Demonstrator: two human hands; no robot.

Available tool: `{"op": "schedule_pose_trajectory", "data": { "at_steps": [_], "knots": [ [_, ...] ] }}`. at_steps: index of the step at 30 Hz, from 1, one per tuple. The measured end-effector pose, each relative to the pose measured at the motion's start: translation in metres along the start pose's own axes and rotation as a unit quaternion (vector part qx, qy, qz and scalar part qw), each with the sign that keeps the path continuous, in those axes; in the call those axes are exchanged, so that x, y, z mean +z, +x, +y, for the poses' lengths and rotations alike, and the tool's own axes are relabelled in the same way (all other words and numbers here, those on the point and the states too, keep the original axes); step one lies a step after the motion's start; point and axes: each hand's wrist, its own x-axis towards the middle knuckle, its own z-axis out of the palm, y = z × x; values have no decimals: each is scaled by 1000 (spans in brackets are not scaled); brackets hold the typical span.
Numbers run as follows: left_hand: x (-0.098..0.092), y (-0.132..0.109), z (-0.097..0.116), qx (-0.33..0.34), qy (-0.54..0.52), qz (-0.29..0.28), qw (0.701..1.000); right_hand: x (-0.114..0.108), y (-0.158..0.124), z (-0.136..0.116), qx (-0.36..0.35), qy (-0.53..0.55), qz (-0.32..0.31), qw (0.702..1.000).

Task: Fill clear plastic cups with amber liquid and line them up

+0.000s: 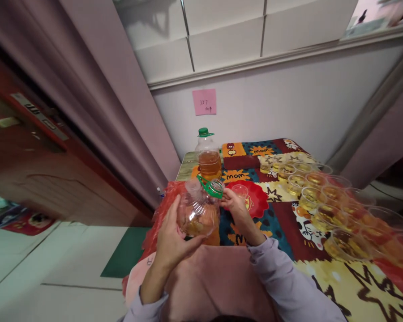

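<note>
A clear, ribbed plastic jug (198, 217) is tilted over the near edge of the table, its neck towards the upper left. My left hand (174, 237) is wrapped round its lower left side. At its upper right hangs a green ring handle with a cap (215, 188), and the fingers of my right hand (233, 203) are pressed against it. Just behind stands an upright bottle (209, 163) with amber liquid and a green cap. A red scalloped plate (257, 199) with a clear cup (240, 192) lies right of the jug, beyond my right hand.
Several clear cups with yellow liquid (349, 243) crowd the table's right side. A patterned cloth (289, 217) covers the tabletop, with red plastic film (159, 214) at its left edge. A pink note (204, 102) is on the wall; a reddish door (63, 174) is at left.
</note>
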Motion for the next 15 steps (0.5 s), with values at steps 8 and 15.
{"op": "schedule_pose_trajectory", "data": {
  "at_steps": [8, 15],
  "knots": [
    [5, -2, -1, 43, 19, -29, 998, 17, -13, -1, 44, 60, -75, 994],
    [-8, -1, 0, 73, -11, -73, 995, 16, -15, -1, 71, 76, -35, 994]
  ]
}}
